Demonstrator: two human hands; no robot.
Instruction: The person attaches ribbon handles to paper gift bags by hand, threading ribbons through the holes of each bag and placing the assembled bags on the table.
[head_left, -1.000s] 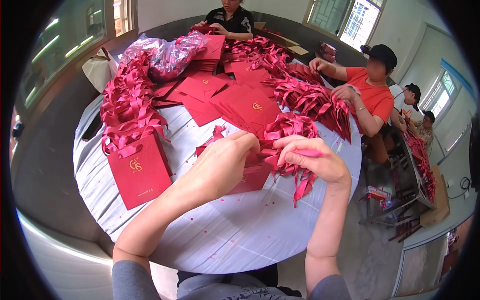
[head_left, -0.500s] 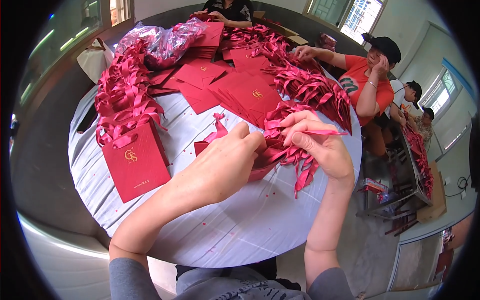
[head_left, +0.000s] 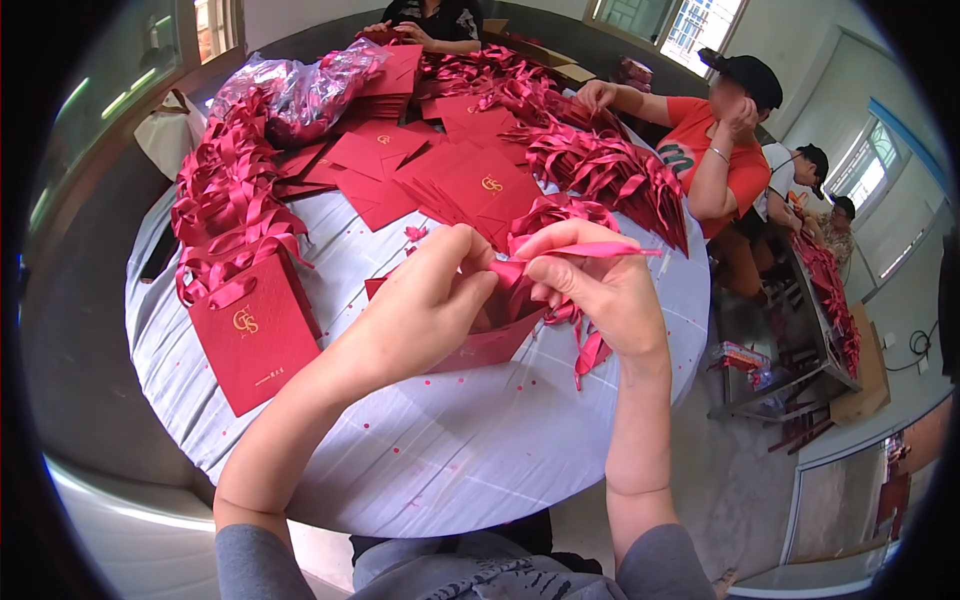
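Note:
A red paper gift bag (head_left: 487,348) lies on the table beneath my two hands, its opening partly hidden by them. A crimson ribbon (head_left: 509,272) stretches between my fingertips above that opening. My left hand (head_left: 432,300) pinches one part of the ribbon, fingers closed. On the other side, my right hand (head_left: 603,298) grips the ribbon with thumb and forefinger, and a strip of it sticks out to the right over the fingers. Loose ribbons (head_left: 590,352) hang beside my right hand. I cannot see whether a knot is in the ribbon.
A ribboned row of red bags (head_left: 255,330) stands along the left. Flat red bags (head_left: 470,185) are piled in the middle, with a clear plastic bundle (head_left: 300,95) behind. More ribboned bags (head_left: 620,180) line the right, where a person in an orange shirt (head_left: 700,160) sits.
My hands have come closer together, the right one moving left and turning. The ribbon has been drawn up between them above the bag.

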